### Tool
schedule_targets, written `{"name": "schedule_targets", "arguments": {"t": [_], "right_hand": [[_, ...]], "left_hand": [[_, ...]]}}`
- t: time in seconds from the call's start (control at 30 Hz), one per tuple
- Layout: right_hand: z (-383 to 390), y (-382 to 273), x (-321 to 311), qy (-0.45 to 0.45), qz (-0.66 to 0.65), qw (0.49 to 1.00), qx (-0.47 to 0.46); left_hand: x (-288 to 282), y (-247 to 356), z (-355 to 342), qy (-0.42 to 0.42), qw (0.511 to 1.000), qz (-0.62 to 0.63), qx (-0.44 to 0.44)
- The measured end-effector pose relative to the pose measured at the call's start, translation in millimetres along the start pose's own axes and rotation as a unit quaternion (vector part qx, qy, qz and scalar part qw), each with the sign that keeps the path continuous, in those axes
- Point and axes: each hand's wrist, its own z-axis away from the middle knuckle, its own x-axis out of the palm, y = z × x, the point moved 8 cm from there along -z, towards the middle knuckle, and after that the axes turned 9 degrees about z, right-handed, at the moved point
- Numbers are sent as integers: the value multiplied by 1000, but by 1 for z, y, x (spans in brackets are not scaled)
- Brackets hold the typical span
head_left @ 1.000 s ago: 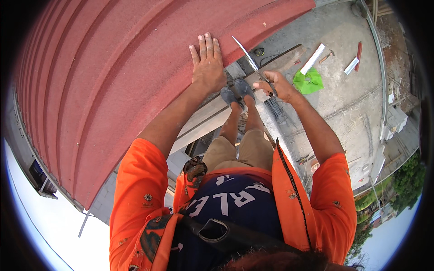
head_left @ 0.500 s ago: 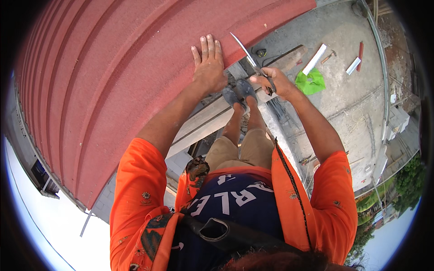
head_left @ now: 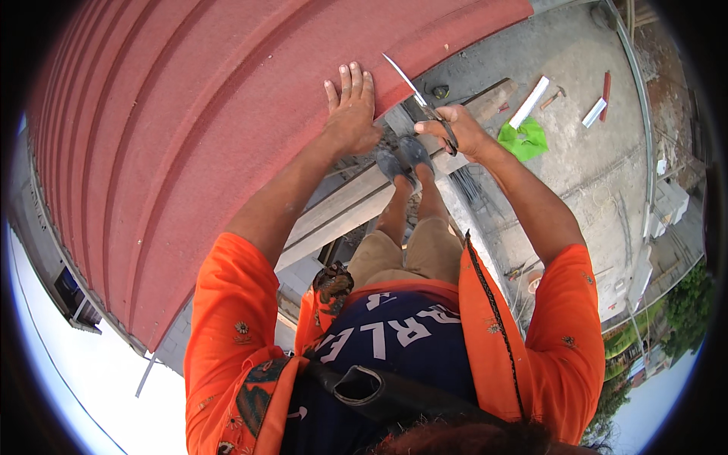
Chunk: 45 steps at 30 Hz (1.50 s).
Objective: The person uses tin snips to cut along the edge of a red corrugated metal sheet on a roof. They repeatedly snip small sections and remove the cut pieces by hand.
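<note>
My left hand (head_left: 351,110) lies flat on a red ribbed roofing sheet (head_left: 250,98), its fingers spread toward the far side, close to the sheet's edge. In my right hand (head_left: 459,133) I hold a pair of scissors (head_left: 416,92) with dark handles and long silvery blades. The blades point up and to the left, and their tips lie over the red sheet near its edge. My right thumb sticks out beside the handles. Whether the blades grip the sheet between them cannot be made out.
Beneath me are wooden planks (head_left: 341,205) and my feet in grey shoes (head_left: 415,152). On the concrete floor (head_left: 565,197) to the right lie a green cloth (head_left: 525,141), a white strip (head_left: 529,101), a hammer (head_left: 553,97), a red strip (head_left: 606,95) and a tape measure (head_left: 440,91).
The scissors and my right hand have shifted slightly to the left. My left hand stays flat on the sheet, a touch nearer to me.
</note>
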Motion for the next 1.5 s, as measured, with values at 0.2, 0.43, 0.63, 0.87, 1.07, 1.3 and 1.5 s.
{"name": "schedule_targets", "arguments": {"t": [0.2, 0.43, 0.63, 0.87, 1.07, 1.3, 1.5], "right_hand": [[3, -11, -12, -16, -86, 994, 60], [9, -30, -17, 2, -46, 996, 74], [5, -24, -4, 13, -53, 998, 10], [18, -51, -14, -22, -37, 995, 93], [1, -77, -16, -4, -59, 994, 97], [14, -92, -15, 31, 6, 998, 59], [12, -87, -11, 33, -18, 996, 77]], "left_hand": [[-5, -4, -1, 4, 999, 37, 11], [-10, -6, 0, -2, 998, 54, 17], [-21, -11, -3, -3, 991, 124, 45], [-34, -13, 0, 15, 980, 193, 52], [-52, -5, 10, 2, 971, 233, 55], [-59, -3, 11, -1, 969, 240, 53], [-64, -4, 11, 0, 967, 249, 56]]}}
